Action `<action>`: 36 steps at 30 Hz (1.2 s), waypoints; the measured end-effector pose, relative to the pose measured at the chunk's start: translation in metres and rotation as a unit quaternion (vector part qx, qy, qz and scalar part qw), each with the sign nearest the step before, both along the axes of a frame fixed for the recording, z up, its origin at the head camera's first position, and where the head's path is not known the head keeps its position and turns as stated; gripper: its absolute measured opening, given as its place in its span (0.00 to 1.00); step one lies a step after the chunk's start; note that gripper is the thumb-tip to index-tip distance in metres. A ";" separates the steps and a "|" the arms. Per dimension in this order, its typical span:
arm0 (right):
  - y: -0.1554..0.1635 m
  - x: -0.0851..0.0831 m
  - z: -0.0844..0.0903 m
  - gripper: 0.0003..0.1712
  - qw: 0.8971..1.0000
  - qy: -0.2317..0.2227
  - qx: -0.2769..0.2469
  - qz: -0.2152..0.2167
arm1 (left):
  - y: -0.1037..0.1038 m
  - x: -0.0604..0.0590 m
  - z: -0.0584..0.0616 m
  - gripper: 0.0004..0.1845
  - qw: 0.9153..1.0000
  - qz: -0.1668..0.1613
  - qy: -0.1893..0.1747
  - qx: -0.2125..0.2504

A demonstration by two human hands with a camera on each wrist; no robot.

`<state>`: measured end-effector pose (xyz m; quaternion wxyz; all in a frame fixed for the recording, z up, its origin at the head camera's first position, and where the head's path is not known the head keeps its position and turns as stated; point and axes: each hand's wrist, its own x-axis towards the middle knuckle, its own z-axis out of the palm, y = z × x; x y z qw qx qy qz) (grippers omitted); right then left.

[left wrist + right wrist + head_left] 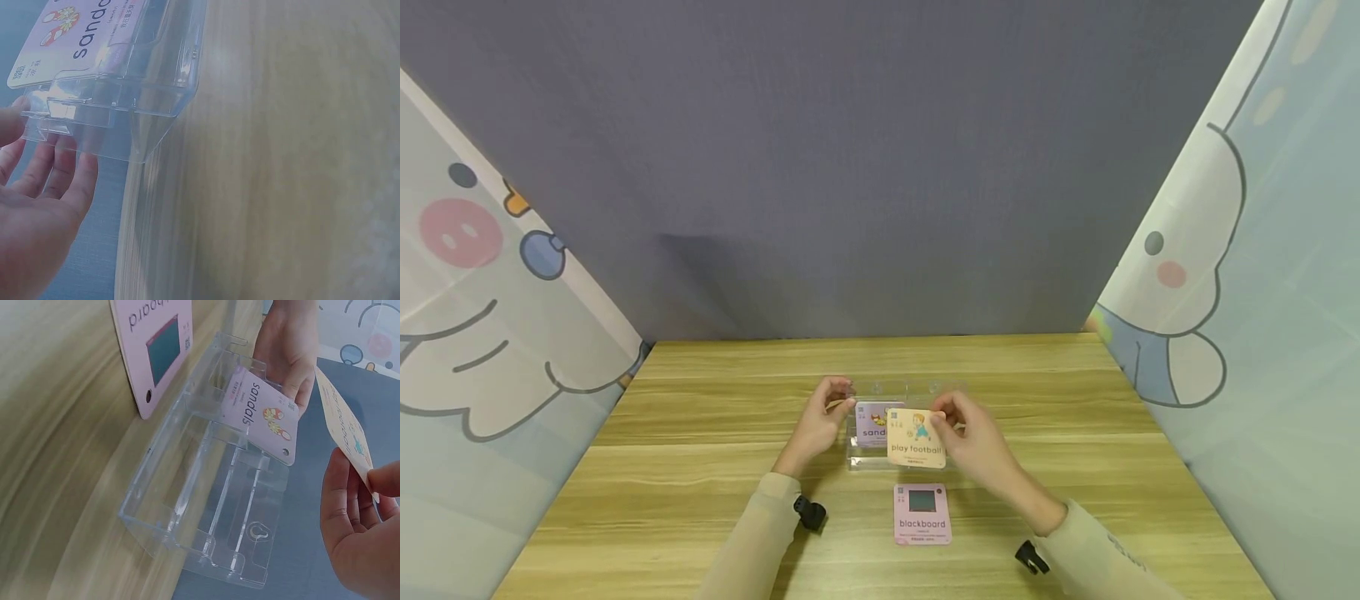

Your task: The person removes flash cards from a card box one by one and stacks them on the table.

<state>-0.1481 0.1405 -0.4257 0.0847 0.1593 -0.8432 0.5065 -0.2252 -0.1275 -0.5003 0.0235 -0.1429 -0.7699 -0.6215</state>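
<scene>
A clear plastic card holder (181, 506) stands on the table. Its left end is held by my left hand (822, 418), thumb in front and fingers behind in the left wrist view (44, 206). The purple "sandals" card (265, 415) leans in the holder's left part. Between thumb and fingers, my right hand (973, 433) pinches the cream "play football" card (916, 437) by its right edge. That card is in front of the holder and partly covers the sandals card in the head view. Flat on the table, nearer me, lies a pink "blackboard" card (922, 514).
The wooden table (700, 508) runs back to a grey partition (880, 208). Cartoon-printed curtains (1292, 292) hang at both sides. A black wrist-camera piece (809, 512) sits at the left sleeve, another (1032, 557) at the right.
</scene>
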 end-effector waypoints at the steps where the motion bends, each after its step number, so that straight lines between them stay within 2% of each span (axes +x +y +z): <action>1: 0.000 0.001 0.000 0.09 1.000 -0.002 -0.001 0.002 | 0.000 0.000 0.000 0.15 1.000 -0.001 0.003 0.000; 17: 0.006 0.008 -0.008 0.10 1.000 -0.020 0.001 0.008 | 0.000 0.000 -0.002 0.15 1.000 0.002 0.015 -0.002; 25: 0.009 0.012 -0.013 0.08 0.998 -0.055 0.005 0.026 | 0.001 0.001 0.000 0.15 1.000 0.003 0.015 0.000; 31: 0.010 0.015 -0.017 0.08 0.997 -0.062 0.012 0.034 | 0.000 -0.001 0.000 0.15 1.000 0.000 0.007 0.002; 36: 0.012 0.017 -0.019 0.08 0.996 -0.074 0.011 0.042 | 0.000 0.000 0.000 0.16 1.000 -0.001 0.022 -0.011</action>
